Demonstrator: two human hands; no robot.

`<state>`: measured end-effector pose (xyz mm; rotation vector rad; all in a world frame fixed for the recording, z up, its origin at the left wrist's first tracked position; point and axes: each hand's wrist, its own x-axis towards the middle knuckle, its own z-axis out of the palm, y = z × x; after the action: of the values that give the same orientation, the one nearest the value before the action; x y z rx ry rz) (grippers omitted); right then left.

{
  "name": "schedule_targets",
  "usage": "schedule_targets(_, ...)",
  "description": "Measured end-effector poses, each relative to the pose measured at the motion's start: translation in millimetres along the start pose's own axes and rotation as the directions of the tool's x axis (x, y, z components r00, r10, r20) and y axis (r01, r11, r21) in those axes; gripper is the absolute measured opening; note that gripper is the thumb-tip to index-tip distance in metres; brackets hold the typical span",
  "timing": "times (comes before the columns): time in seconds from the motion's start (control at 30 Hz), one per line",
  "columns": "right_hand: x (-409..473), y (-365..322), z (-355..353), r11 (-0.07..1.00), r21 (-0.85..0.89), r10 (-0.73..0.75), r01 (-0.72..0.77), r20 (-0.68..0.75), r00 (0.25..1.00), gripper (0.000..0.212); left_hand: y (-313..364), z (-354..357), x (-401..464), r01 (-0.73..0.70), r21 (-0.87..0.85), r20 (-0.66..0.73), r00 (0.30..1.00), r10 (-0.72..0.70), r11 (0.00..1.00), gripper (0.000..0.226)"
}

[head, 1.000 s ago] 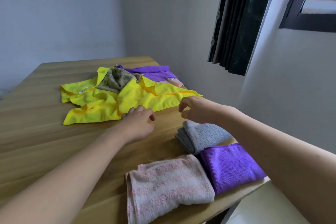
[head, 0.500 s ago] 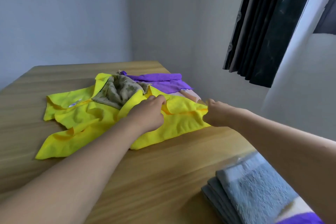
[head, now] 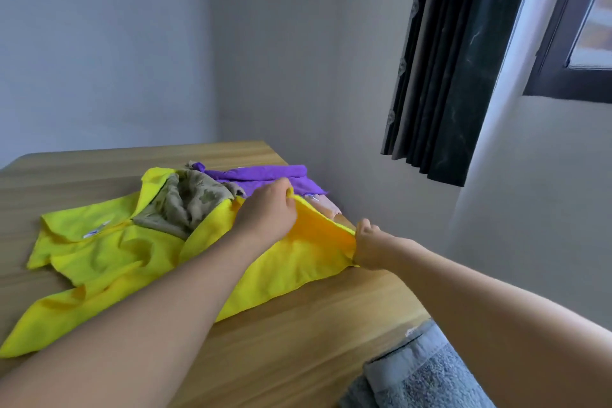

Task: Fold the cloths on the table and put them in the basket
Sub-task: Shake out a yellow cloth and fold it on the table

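Left hand (head: 266, 214) and right hand (head: 371, 247) both pinched the yellow cloth (head: 139, 252); its small white label (head: 95, 231) was unreadable.

Yellow cloth (head: 139, 262) (far edge pinched) between left hand (head: 268, 212) and right hand (head: 371, 247).

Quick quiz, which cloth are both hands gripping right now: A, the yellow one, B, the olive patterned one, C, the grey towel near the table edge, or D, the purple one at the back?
A: the left hand and right hand each pinch the raised far edge of the yellow cloth.
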<state>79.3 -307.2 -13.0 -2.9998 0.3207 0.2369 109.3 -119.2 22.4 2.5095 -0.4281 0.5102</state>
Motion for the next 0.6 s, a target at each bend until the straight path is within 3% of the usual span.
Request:
schedule_targets(0.07, -12.5, -8.0, -3.5, 0.999, 0.039, -0.027, 0.031, -0.106, 0.994, 0.057, 27.2, -25.0, 2.1, 0.049, -0.247, -0.047, 0.997, -0.063, 0.968, 0.008)
schedule_targets(0.13, -23.0, -18.9, -14.2, 0.994, 0.056, -0.086, 0.096, -0.160, 0.983, 0.052, 55.9, -58.7, 3.0, 0.036, -0.351, -0.116, 0.990, -0.081, 0.936, 0.009)
schedule_targets(0.2, -30.9, -28.1, -34.3, 0.972, 0.196, -0.096, 0.133, -0.190, 0.977, 0.037, 79.6, -94.1, 3.8, 0.000, -0.433, -0.212, 0.972, -0.101, 0.901, 0.012)
schedule_targets(0.37, -67.1, -42.3, -130.1, 0.804, 0.577, 0.084, 0.146, -0.353, 0.932, 0.022, 103.8, -184.4, 10.6, -0.038, -0.717, -0.383, 0.855, -0.348, 0.696, 0.015)
schedule_targets(0.53, -130.4, -49.3, -218.0, 0.686, 0.709, 0.237, 0.164, -0.432, 0.870, 0.028, 127.8, -263.3, -17.8, -0.029, -0.569, -0.501, 0.805, -0.319, 0.822, 0.020)
schedule_targets(0.6, -156.2, -54.7, -250.7, 0.584, 0.776, 0.275, 0.239, -0.466, 0.841, 0.017, 141.0, -297.7, -32.2, -0.054, -0.589, -0.504, 0.805, -0.314, 0.807, 0.023)
